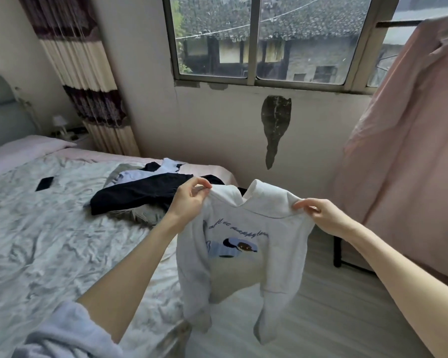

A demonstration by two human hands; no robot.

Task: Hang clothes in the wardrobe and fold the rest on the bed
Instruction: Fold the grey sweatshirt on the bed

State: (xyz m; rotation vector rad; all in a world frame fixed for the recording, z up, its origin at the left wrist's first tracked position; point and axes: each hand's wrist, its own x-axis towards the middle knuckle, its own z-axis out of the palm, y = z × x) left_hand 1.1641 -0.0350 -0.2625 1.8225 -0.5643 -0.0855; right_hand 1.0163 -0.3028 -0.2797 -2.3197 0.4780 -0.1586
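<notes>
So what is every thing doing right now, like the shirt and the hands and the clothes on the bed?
White sweatshirt: held up by its shoulders, hanging unfolded.
Left hand: pinches one shoulder.
Right hand: pinches the other shoulder.
Pile of clothes: lying loose on the bed, unfolded.
Bed: cover wrinkled.
Black phone: lying flat on the bed.
Pink cloth: hanging at the right.
Window: shut.
Curtain: drawn aside.

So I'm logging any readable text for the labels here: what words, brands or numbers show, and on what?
White sweatshirt, held up by left hand and right hand: one line of blue cursive script above the picture on it, too blurred to read.
No other text shows.
</notes>
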